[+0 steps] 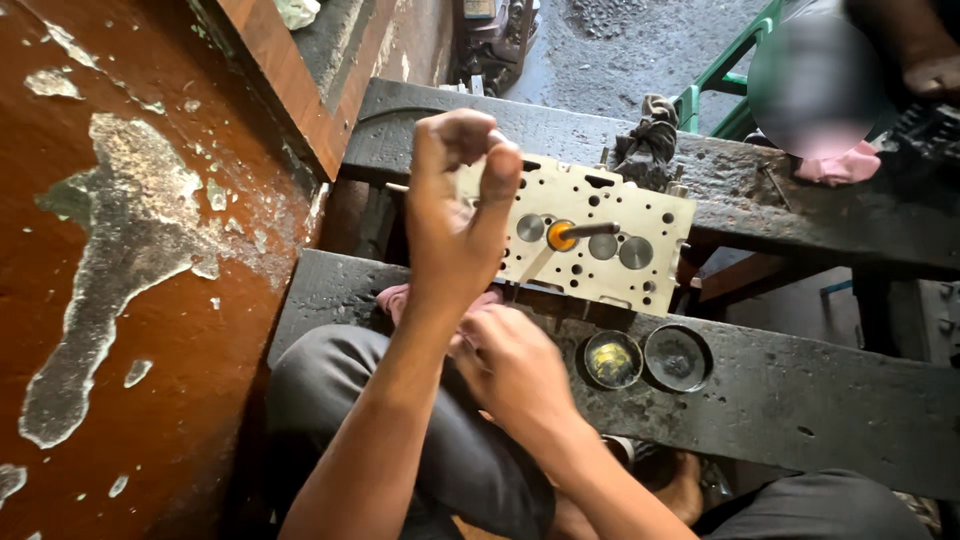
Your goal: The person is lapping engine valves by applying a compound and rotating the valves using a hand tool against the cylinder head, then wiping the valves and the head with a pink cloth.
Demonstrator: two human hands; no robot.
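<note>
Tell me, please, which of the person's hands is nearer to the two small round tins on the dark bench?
The right hand. It sits low, just left of the round tins, apart from them. The left hand is raised higher up, over the metal cylinder head, farther from the tins.

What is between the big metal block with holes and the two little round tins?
In the head view, only bare, grimy dark bench plank lies between the metal block and the round tins.

Just the one view here, a head-worn camera looking steeply down past the person's own knees, pretty close in. The pale metal block drilled with round holes sits near centre on the dark greasy wooden bench, and the peeling reddish-brown wall fills the 9 o'clock side. Grey ground shows at 12 o'clock.
</note>
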